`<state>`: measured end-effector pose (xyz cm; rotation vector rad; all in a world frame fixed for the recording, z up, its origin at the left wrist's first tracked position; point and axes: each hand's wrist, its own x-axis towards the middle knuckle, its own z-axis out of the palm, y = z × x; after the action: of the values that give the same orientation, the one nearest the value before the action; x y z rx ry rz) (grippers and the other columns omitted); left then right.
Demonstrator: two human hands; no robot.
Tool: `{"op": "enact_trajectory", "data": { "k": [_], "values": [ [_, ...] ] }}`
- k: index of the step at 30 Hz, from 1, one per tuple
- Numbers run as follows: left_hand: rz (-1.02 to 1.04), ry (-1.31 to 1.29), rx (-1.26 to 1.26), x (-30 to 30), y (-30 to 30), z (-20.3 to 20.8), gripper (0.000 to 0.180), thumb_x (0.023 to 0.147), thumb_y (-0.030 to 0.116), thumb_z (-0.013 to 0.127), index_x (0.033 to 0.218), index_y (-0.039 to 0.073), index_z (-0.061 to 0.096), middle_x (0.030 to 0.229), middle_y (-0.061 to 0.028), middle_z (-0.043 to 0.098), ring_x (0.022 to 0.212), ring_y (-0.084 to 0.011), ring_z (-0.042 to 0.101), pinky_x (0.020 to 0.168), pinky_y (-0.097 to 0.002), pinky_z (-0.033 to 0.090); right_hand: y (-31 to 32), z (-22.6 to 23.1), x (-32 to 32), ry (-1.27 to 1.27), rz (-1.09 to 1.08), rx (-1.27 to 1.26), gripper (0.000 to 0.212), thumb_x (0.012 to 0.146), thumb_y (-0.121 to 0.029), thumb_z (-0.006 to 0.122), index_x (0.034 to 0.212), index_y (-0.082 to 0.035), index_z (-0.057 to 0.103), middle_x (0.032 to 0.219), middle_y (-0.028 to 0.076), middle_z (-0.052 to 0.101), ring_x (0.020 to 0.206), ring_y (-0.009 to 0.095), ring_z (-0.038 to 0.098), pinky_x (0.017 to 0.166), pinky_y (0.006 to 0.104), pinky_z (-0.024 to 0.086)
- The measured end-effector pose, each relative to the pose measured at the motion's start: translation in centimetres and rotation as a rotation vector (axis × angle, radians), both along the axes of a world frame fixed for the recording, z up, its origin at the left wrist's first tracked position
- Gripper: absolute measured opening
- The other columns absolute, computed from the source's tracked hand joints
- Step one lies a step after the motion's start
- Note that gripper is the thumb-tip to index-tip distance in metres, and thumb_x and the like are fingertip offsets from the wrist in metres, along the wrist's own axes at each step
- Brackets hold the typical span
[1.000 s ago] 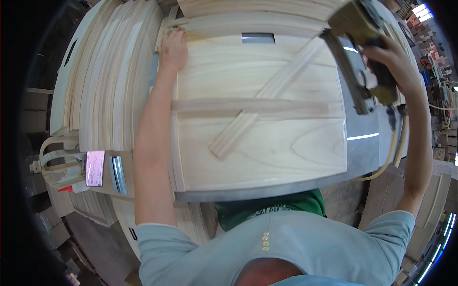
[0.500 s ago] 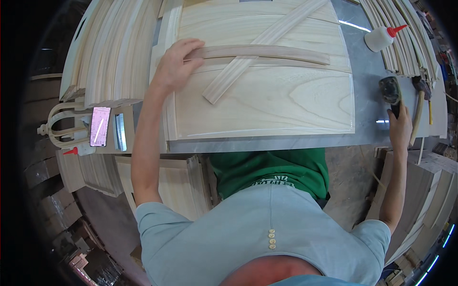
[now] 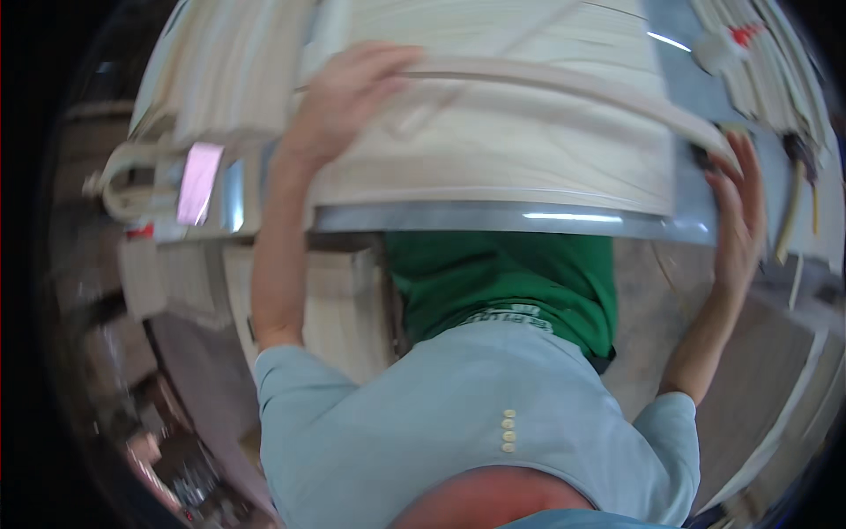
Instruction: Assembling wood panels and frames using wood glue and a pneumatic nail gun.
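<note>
Head view: from my seat I see one long strip (image 3: 564, 79) of wood spanning eleven o'clock to past two, across one pale panel (image 3: 493, 159).
Left hand (image 3: 352, 97): at eleven o'clock, fingers narrowed on the strip's left end.
Right hand (image 3: 738, 198): toward three o'clock, thumb and fingers about the other end; I cannot tell whether they pinch it.
Two-ended hold: probably stops such a length swinging.
Slanting strip (image 3: 529, 37): one, beneath the long strip.
Glue bottle (image 3: 718, 53): one, two o'clock on the tabletop (image 3: 441, 216), likely kept within reach.
Phone (image 3: 200, 183): one, ten o'clock, perhaps parked clear of the panel.
Boards (image 3: 229, 70): between ten and eleven, too blurred to count.
</note>
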<state>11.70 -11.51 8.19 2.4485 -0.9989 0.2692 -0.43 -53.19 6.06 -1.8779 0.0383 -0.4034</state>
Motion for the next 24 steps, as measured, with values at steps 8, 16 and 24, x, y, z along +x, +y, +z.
{"op": "enact_trajectory", "data": {
  "k": [8,16,24],
  "values": [
    [-0.037,-0.014,-0.123,-9.2,-2.9,-2.8,0.023,0.079,0.016,0.069,0.100,0.006,0.066,0.091,-0.0075,0.064,0.081,-0.0256,0.062,0.069,-0.0353,0.051,-3.0,-3.5,-4.6,0.121,0.048,0.335,0.042,0.098,-0.017,0.051,0.134,0.002,0.044,0.099,0.007,0.061,0.078,0.008,0.054,0.068,0.0220,0.043],
    [0.009,-0.064,-0.241,-10.1,-2.1,-6.3,0.034,0.069,0.020,0.076,0.098,0.007,0.064,0.090,-0.0054,0.057,0.083,-0.0241,0.058,0.073,-0.0352,0.048,-2.4,-5.3,-5.1,0.215,-0.096,0.412,0.027,0.096,-0.014,0.056,0.118,0.002,0.056,0.085,0.001,0.060,0.067,0.005,0.051,0.057,0.0181,0.039],
    [0.079,-0.062,-0.277,-10.3,-1.0,-7.6,0.038,0.066,0.018,0.078,0.100,0.007,0.065,0.096,-0.0060,0.057,0.087,-0.0247,0.057,0.077,-0.0357,0.048,-0.4,-5.1,-4.0,0.214,-0.087,0.364,0.025,0.095,-0.014,0.058,0.114,0.002,0.058,0.084,0.002,0.062,0.067,0.005,0.052,0.057,0.0178,0.040]
  ]
}}
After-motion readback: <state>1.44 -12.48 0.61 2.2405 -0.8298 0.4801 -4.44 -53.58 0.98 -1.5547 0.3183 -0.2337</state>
